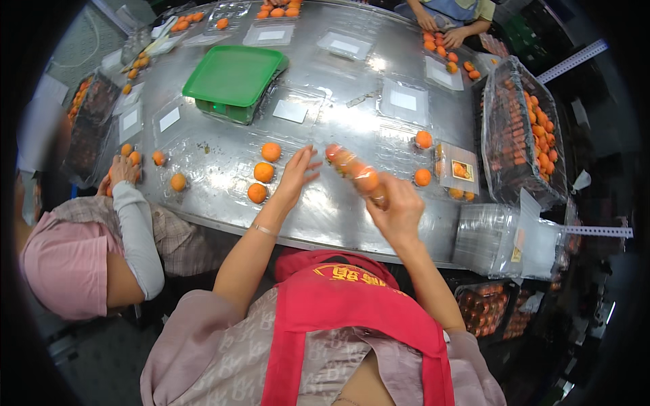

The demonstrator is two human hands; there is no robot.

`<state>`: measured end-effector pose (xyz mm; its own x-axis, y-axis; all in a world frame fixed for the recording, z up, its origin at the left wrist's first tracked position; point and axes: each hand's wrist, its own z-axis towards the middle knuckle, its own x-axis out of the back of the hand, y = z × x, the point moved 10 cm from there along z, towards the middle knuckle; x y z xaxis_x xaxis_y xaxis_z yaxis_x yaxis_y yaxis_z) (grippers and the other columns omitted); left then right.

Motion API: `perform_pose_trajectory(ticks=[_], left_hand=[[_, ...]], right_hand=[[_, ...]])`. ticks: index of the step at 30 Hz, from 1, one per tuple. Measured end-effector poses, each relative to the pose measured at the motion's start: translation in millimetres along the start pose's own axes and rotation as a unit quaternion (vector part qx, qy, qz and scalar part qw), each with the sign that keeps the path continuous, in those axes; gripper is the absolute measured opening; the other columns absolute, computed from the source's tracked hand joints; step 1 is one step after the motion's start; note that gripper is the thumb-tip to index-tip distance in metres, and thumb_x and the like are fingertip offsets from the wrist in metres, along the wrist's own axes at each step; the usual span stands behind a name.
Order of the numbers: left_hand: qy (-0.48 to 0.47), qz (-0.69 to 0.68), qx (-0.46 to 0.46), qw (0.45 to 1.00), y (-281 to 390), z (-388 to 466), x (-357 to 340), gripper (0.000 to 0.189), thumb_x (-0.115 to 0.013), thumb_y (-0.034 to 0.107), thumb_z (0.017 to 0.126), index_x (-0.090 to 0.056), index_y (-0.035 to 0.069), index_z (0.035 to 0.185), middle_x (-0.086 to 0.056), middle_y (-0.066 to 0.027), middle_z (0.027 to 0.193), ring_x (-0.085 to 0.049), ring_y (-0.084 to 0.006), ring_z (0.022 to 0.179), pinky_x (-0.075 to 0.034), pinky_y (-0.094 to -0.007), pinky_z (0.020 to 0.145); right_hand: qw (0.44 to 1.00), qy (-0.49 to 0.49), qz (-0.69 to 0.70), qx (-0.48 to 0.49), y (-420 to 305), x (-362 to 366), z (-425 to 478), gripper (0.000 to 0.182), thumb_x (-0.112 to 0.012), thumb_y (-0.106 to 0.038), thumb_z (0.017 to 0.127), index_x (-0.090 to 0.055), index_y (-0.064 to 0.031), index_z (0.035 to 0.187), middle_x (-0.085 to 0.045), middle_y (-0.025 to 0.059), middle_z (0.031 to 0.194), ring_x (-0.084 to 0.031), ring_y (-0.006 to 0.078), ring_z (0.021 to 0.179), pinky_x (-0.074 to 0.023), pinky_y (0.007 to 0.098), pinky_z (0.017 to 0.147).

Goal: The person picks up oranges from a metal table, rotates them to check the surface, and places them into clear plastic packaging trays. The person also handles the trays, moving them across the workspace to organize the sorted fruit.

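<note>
My right hand [398, 208] grips one end of a clear plastic pack of persimmons [355, 170], stood on edge and blurred by motion. Across from it my left hand [296, 175] is raised with spread fingers, apart from the pack and holding nothing. Left of that hand, persimmons [263, 172] form a row of three in a clear plastic tray [241, 175]. To the right lies another clear tray [388, 144], with single persimmons [423, 139] at its right side. Beside it sits a closed pack [463, 157] with a printed label and fruit inside.
A scale with a green platform [236, 76] stands on the metal table [340, 218]. A plastic-lined crate of persimmons [543, 137] and stacked clear trays [485, 238] line the right side. Co-workers' hands [123, 170] handle fruit at left; others work at the far edge.
</note>
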<state>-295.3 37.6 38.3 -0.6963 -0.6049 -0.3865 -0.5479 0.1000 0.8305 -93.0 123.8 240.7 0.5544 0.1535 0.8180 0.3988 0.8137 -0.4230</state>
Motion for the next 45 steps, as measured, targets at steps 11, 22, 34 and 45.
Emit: perform_pose_trajectory(ticks=[11,22,34,45], left_hand=[[0.106,-0.031,0.084,0.990,-90,-113,1,0.041,-0.051,0.029,0.111,-0.047,0.005,0.144,-0.061,-0.0082,0.132,-0.061,-0.0170,0.117,-0.054,-0.0348,0.097],[0.097,0.046,0.044,0.993,-101,-114,10,0.062,-0.066,0.016,0.102,-0.032,0.000,0.151,-0.054,-0.0159,0.140,-0.055,-0.0212,0.125,-0.051,-0.0352,0.101],[0.146,0.365,-0.031,0.919,-82,-52,30,0.081,-0.068,0.029,0.099,-0.026,-0.014,0.153,-0.043,-0.0327,0.143,-0.051,-0.0429,0.125,-0.044,-0.0467,0.108],[0.193,0.452,-0.101,0.865,-92,-130,45,0.056,-0.058,0.005,0.092,-0.047,-0.011,0.145,-0.055,-0.0280,0.136,-0.055,-0.0400,0.126,-0.044,-0.0429,0.108]], right_hand=[[0.967,-0.180,0.172,0.055,17,-89,-100,0.052,-0.078,-0.017,0.082,-0.061,-0.0085,0.130,-0.058,0.0176,0.132,-0.056,0.0384,0.120,-0.0425,0.0487,0.104],[0.897,-0.109,0.252,-0.346,162,-150,-189,0.033,-0.078,-0.026,0.089,-0.071,-0.0014,0.110,-0.070,0.0126,0.095,-0.069,0.0229,0.080,-0.0559,0.0359,0.075],[0.827,-0.087,0.306,-0.464,168,-165,-192,0.033,-0.080,-0.023,0.086,-0.072,0.0025,0.105,-0.074,0.0149,0.091,-0.072,0.0228,0.080,-0.0581,0.0350,0.069],[0.815,-0.175,0.270,-0.482,158,-177,-198,0.016,-0.070,-0.005,0.081,-0.073,0.0018,0.095,-0.075,0.0125,0.082,-0.074,0.0231,0.072,-0.0592,0.0339,0.065]])
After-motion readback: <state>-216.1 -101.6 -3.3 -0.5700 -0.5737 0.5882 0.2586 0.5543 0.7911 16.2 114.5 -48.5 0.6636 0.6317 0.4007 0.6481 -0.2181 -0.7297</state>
